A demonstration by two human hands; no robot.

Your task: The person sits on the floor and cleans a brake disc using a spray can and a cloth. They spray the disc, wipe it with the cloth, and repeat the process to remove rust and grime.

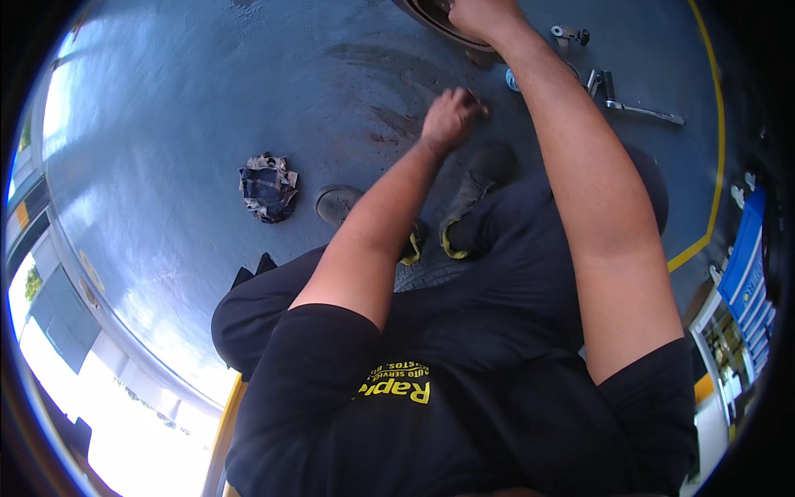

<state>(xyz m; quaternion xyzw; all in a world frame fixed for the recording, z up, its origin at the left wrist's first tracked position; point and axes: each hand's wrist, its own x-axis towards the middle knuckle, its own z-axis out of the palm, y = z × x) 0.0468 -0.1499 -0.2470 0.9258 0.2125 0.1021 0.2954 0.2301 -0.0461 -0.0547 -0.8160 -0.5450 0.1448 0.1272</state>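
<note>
Two bare hands are noted over a painted floor point(182, 99). The right hand point(484, 18) is at the upper edge of view, fingers curled inward over a brown, round-rimmed metal part, apparently a brake drum point(441, 26); whether it grips the rim or something inside cannot be told. The left hand point(453, 118) is apart from the drum, nearer the wearer, half closed and blurred; whether it has hold of anything cannot be determined.

The drum lies under and left of the right hand, beyond the left hand, and is partly out of frame. It is judged heavy, rigid and not fragile, with a grimy surface that may slip; the sound hold is the outer rim, one hand on each opposite side. Being round, it shows no long axis across its face; its hollow side appears turned upward, though the cut-off view leaves its tilt unconfirmed.

Right of the left hand lies a ratchet wrench point(650, 111), its handle pointing away to the right. A crumpled rag point(269, 189) lies well left of the left hand, nearer the wearer.
</note>
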